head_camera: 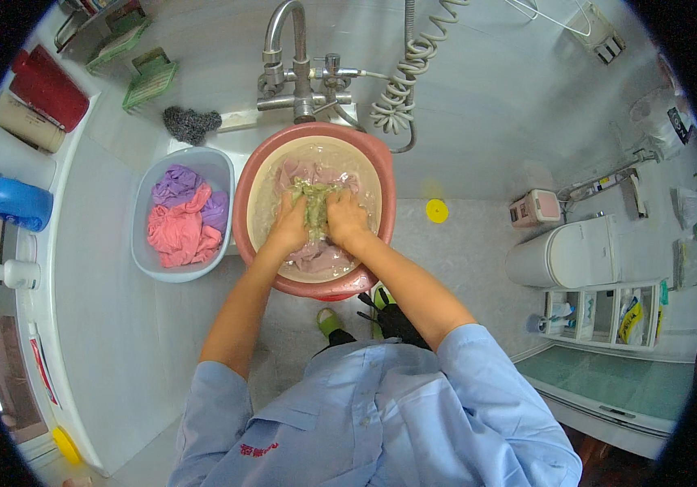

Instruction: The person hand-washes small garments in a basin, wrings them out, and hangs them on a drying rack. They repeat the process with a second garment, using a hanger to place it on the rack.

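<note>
A cream-lined reddish plastic basin (244, 201) holds water and wet cloth. My left hand (290, 222) and my right hand (346, 216) are in the basin, both on a yellow-green wet cloth (317, 210) that lies between them. Fingertips of both hands are partly hidden by the cloth and water. Pale pink fabric (318, 257) spreads below and above the green cloth. Just left of the basin, a light blue tub (140, 225) holds coral pink cloth (178, 228) and purple cloth (177, 184). A chrome faucet (301, 67) rises behind the basin.
A dark mesh scrubber (191, 125) sits behind the tub. Bottles, including a blue detergent bottle (20, 203), line the ledge at left. A coiled hose (398, 91) hangs right of the faucet. A yellow disc (437, 210) is on the floor; a white toilet (567, 255) stands at right.
</note>
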`<state>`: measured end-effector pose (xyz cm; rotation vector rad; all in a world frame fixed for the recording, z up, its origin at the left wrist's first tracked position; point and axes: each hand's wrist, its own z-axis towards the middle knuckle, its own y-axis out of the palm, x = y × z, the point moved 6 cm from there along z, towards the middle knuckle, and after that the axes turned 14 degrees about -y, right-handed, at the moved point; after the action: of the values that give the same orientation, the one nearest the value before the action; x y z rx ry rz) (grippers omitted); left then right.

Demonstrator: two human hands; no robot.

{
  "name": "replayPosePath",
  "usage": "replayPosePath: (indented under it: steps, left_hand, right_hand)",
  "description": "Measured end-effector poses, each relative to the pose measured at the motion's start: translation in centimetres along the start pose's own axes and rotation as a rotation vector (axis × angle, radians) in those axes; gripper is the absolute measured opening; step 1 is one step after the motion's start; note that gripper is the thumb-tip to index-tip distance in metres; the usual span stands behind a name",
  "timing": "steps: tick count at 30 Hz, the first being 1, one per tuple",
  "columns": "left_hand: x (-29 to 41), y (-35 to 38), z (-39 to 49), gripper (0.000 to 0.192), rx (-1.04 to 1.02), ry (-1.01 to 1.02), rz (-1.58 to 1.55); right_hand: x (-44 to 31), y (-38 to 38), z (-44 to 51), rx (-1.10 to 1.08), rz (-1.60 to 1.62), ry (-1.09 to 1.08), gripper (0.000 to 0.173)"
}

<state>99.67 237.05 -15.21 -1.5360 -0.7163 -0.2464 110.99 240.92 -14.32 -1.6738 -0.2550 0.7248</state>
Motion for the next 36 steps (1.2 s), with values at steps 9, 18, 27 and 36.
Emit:
replayPosePath:
  steps: [9, 18, 27, 36]
  left_hand:
    - [-1.7, -0.2, 1.3, 0.041, -0.403, -0.631, -1.374]
    - [-2.8, 2.2, 2.6, 0.033, -0.72, -0.255, -2.079]
    - [0.2, -0.3, 0.8, 0.033, -0.441, -0.514, -1.791]
    - [2.9, -10.7, 2.3, 0.052, -0.222, -0.02, -0.643]
  right_hand:
    - [-0.9, -4.8, 0.6, 0.348, 0.529, -0.071, 0.018]
    - [-11.8, -9.2, -4.1, 0.593, 0.281, -0.665, 0.016]
    - [-3.5, -5.8, 0.8, 0.515, 0.359, -0.319, 0.011]
    - [2.7, -11.6, 0.2, 0.573, 0.665, -0.214, 0.01]
